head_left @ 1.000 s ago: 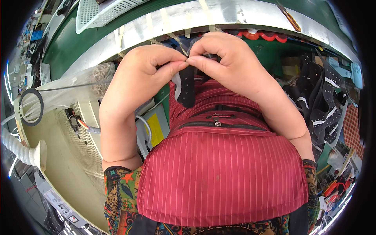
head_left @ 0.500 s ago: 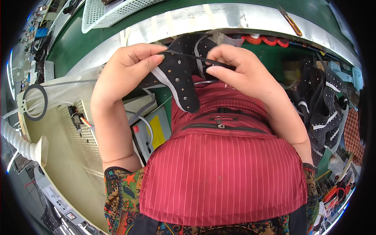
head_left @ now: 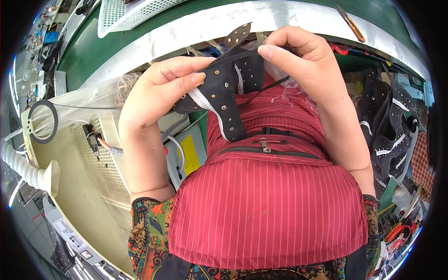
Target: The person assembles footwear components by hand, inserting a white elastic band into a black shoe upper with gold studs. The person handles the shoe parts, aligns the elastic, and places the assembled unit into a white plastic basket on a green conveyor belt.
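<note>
A black piece of fabric with metal eyelets (head_left: 224, 105) and a pale strip along one side hangs over my lap. My left hand (head_left: 163, 88) pinches its upper edge between thumb and fingers. From that edge a narrow black strap (head_left: 238, 56) runs across to my right hand (head_left: 298, 56), which grips it between thumb and forefinger. The strap's loose tail drops below my right hand. More of the studded fabric shows behind, between my hands, with one rounded tab sticking up. My curled right fingers are partly hidden.
A metal-edged green bench (head_left: 298, 16) curves ahead, bearing thread snips (head_left: 351, 23) and a white perforated basket (head_left: 133, 16). To the left stands a cream table (head_left: 74, 182) with a black ring (head_left: 43, 122) and a white hose (head_left: 23, 168). Similar black pieces (head_left: 387, 112) hang at right.
My right hand has moved up and to the right, with the strap stretched between my hands. My left hand has shifted slightly right and down, and the fabric has tilted.
</note>
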